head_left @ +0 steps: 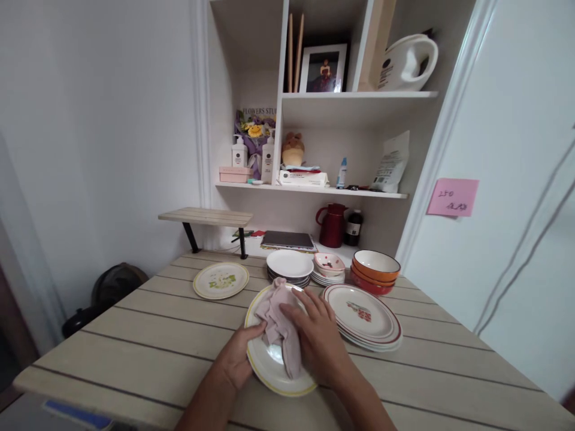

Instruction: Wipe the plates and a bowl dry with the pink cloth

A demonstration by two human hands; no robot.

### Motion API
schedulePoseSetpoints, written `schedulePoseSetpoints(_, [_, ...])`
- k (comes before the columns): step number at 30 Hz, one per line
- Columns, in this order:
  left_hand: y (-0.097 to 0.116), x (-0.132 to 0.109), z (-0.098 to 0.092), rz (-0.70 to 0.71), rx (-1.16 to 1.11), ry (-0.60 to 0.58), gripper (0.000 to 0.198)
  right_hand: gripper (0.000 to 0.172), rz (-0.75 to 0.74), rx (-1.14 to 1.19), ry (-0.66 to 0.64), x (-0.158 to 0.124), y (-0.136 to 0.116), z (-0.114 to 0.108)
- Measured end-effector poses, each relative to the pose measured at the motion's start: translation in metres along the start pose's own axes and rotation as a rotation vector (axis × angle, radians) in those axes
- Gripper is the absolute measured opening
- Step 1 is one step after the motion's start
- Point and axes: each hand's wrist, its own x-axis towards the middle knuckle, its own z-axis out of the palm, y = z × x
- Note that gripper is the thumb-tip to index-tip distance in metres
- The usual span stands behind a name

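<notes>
A plate with a yellow rim (271,383) is tilted up toward me above the table. My left hand (236,358) grips its left edge, the thumb lying over the rim onto the face. Across the plate lies a crumpled pale pink cloth (287,341). My right hand (321,338) presses on this cloth from the right side, its fingers bent over the upper part; the palm is hidden. Just right of this hand is a stack of oval plates with dark red rims (381,314). Farther back on the left, a plate with a green print (221,280) lies flat.
Behind the held plate stand stacked white and dark plates (290,263), small dishes (329,263) and orange and red bowls (375,267). A small raised wooden shelf (206,216) sits at the back left. A dark red jug (332,225) stands by the wall unit.
</notes>
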Motion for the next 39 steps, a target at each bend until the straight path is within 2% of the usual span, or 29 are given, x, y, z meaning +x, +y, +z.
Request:
schedulePoseSetpoints(4, [-0.004,0.002,-0.006,-0.054,0.024,0.012,0.04,0.082,-0.042,0.059,-0.017,-0.001,-0.002,-0.001])
schedulePoseSetpoints(11, [-0.006,0.009,-0.013,-0.069,-0.004,0.046,0.032,0.08,-0.103,0.266,-0.048,-0.001,-0.001,-0.005])
schedulePoseSetpoints(17, [-0.003,0.011,-0.012,-0.052,-0.054,0.051,0.032,0.071,-0.014,0.249,0.028,0.0,0.005,-0.001])
schedulePoseSetpoints(22, [-0.002,0.013,-0.015,-0.026,-0.079,0.066,0.033,0.054,-0.129,0.257,-0.079,0.003,-0.007,0.005])
schedulePoseSetpoints(25, [-0.004,0.014,-0.016,-0.033,-0.082,0.071,0.034,0.045,-0.121,0.261,-0.098,0.005,-0.016,0.007])
schedulePoseSetpoints(27, [-0.005,0.013,-0.015,-0.051,-0.08,0.066,0.036,0.037,-0.065,0.315,-0.107,0.005,-0.019,0.007])
schedulePoseSetpoints(31, [-0.004,0.01,-0.011,-0.064,-0.067,0.056,0.038,0.01,0.188,0.476,-0.041,0.007,-0.02,0.004])
schedulePoseSetpoints(34, [-0.004,0.006,-0.007,-0.042,-0.057,0.048,0.04,0.027,0.339,0.596,0.028,0.007,-0.019,0.002])
schedulePoseSetpoints(39, [-0.005,0.001,-0.003,-0.045,-0.002,0.051,0.039,0.013,0.464,0.745,0.111,0.007,-0.017,0.002])
